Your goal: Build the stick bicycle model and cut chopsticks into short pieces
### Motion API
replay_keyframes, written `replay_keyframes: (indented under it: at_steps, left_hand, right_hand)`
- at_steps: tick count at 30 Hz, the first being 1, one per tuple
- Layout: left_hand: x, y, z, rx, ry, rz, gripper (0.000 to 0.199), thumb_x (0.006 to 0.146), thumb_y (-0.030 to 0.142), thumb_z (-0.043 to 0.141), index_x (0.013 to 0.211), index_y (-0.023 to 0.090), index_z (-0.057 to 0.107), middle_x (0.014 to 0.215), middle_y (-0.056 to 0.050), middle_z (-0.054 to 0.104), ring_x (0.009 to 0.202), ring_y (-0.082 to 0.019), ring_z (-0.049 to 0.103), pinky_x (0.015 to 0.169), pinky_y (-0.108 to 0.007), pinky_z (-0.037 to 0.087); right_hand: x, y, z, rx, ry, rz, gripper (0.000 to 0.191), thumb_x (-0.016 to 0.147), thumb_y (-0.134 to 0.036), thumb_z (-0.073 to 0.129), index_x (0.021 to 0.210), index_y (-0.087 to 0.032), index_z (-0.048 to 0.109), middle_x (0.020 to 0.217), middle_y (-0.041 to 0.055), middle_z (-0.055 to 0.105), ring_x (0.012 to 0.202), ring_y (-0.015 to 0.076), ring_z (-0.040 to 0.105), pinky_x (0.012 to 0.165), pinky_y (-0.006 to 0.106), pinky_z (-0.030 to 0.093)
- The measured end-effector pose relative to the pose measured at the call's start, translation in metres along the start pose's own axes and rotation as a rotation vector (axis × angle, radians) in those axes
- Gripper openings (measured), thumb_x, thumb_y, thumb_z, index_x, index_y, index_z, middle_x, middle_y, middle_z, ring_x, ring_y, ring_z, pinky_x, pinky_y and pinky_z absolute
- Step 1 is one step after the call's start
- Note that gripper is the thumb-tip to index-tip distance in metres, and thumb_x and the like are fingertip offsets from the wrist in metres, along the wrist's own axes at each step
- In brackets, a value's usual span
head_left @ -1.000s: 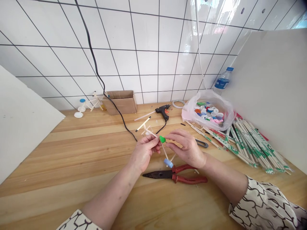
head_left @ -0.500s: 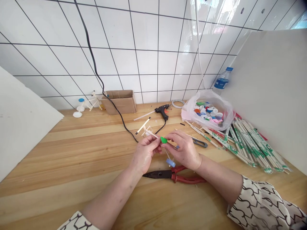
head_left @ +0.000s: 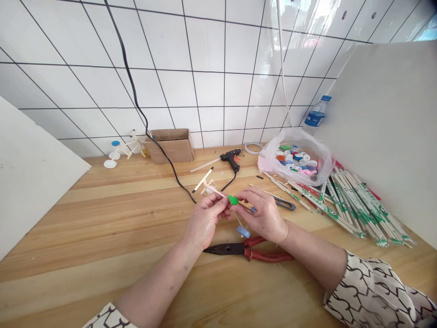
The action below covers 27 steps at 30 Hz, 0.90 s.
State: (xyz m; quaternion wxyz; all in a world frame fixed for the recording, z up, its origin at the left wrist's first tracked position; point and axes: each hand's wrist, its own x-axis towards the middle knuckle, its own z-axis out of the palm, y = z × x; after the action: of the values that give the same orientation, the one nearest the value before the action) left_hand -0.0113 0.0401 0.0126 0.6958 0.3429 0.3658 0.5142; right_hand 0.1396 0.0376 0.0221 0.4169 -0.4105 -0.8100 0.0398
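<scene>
Two hands hold up a spindly pale stick frame (head_left: 217, 191) between them.
The left hand (head_left: 204, 221) pinches one stick, its fingers covering part of the joint. Red-handled pliers (head_left: 228, 249) lie below both hands, lettered too small for me to read. Between the fingertips sits a bright green piece (head_left: 233, 200), a light-blue cap (head_left: 243, 232) just below it. The right hand (head_left: 264, 216) nips the green piece and hides more sticks. Beyond it to the right, a blue bottle label (head_left: 315, 119) and green-printed wrappers (head_left: 357, 205) are equally unreadable.
</scene>
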Motion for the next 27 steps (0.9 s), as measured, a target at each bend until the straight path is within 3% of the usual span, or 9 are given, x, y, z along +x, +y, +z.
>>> replay_keyframes:
  at_steps: [6, 27]
  left_hand:
    - [0.0, 0.0, -0.001, 0.013, 0.003, 0.026, 0.013, 0.064, 0.023, 0.072, 0.068, 0.013, 0.063, 0.06, 0.001, 0.06, 0.051, -0.008, 0.051, 0.05, -0.019, 0.044]
    - [-0.008, -0.006, 0.009, 0.047, 0.046, 0.101, 0.013, 0.066, 0.02, 0.07, 0.077, 0.013, 0.068, 0.064, 0.0, 0.064, 0.058, -0.011, 0.058, 0.058, -0.025, 0.051]
  right_hand:
    - [-0.001, 0.0, -0.001, -0.013, 0.031, -0.057, 0.013, 0.081, -0.024, 0.059, 0.092, -0.017, 0.06, 0.085, 0.0077, 0.065, 0.078, 0.0196, 0.059, 0.071, 0.033, 0.048]
    - [-0.002, -0.007, -0.001, -0.026, 0.022, -0.003, 0.012, 0.077, -0.016, 0.053, 0.087, -0.018, 0.06, 0.085, 0.0067, 0.062, 0.078, 0.0189, 0.056, 0.071, 0.032, 0.047]
